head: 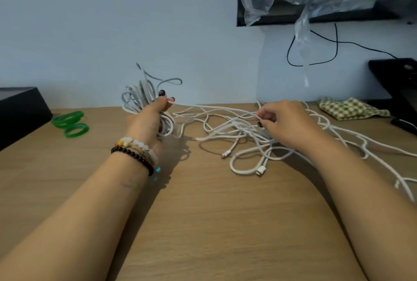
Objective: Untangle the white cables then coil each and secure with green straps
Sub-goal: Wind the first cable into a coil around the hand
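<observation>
We are working on the white cables (pixel 237 127), lying tangled on the table (pixel 203 224); they look light and floppy, best taken near a plug. Our left hand (pixel 151 120) is gripping a gathered bunch (pixel 140 100), while our right hand (pixel 284 122) is pinching one strand.

One view only here, and it's riding on your head, looking forward and down across the wooden table (pixel 203 224) toward the pale wall (pixel 112 21). You're close in: both your forearms run up from the bottom corners, left hand (pixel 150 114) just left of centre, right hand (pixel 285 122) right of centre. The wide lens bends the table edge at the sides. The wall fills the upper half, a dark frame (pixel 270 21) sits at upper right, and a black box (pixel 20 111) clips the left edge.
</observation>
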Demonstrator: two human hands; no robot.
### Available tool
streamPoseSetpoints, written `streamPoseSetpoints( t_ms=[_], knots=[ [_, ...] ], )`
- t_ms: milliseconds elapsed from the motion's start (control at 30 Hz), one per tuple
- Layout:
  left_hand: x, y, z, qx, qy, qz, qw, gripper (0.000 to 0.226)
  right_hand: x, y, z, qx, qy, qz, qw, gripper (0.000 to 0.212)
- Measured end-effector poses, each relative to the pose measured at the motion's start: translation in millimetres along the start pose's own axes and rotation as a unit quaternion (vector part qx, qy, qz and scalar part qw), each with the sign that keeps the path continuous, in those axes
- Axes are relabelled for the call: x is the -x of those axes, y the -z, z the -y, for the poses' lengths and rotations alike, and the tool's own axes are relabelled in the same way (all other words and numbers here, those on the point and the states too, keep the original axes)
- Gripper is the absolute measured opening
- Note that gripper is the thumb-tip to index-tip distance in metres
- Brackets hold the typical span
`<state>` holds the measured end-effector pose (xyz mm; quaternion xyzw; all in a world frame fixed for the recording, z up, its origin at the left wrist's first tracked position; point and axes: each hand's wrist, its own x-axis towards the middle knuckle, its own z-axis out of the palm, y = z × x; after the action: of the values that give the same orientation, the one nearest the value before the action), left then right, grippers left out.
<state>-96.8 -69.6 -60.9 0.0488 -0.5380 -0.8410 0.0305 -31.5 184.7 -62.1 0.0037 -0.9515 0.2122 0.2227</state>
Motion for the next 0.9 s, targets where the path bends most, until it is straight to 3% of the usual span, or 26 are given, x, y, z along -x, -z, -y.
streamPoseSetpoints(
  t_ms=[167, 267, 367, 500, 700, 900],
  knots=[
    [-3, 1, 2, 0.019, -0.032, -0.028, 0.999, 0.014, -6, -1, -4, 0.005, -0.026, -0.078, 0.997, 0.012],
    [8, -2, 4, -0.041, -0.021, 0.032, 0.998, 0.013, -3, 3, 6, -0.163, -0.042, -0.163, 0.972, 0.017],
    [26, -11, 7, -0.105, -0.047, 0.134, 0.984, 0.016, 5, 17, 29, -0.404, -0.047, -0.194, 0.893, 0.015],
    [50, -22, 8, -0.167, -0.130, 0.208, 0.955, 0.017, 12, 23, 55, -0.610, -0.019, -0.108, 0.785, 0.008],
    [62, -29, 17, -0.254, -0.180, 0.286, 0.906, 0.020, 16, 17, 67, -0.770, -0.037, -0.019, 0.637, 0.005],
    [62, -33, 23, -0.266, -0.199, 0.295, 0.896, 0.028, 16, 17, 69, -0.842, -0.067, -0.004, 0.535, 0.005]
  ],
)
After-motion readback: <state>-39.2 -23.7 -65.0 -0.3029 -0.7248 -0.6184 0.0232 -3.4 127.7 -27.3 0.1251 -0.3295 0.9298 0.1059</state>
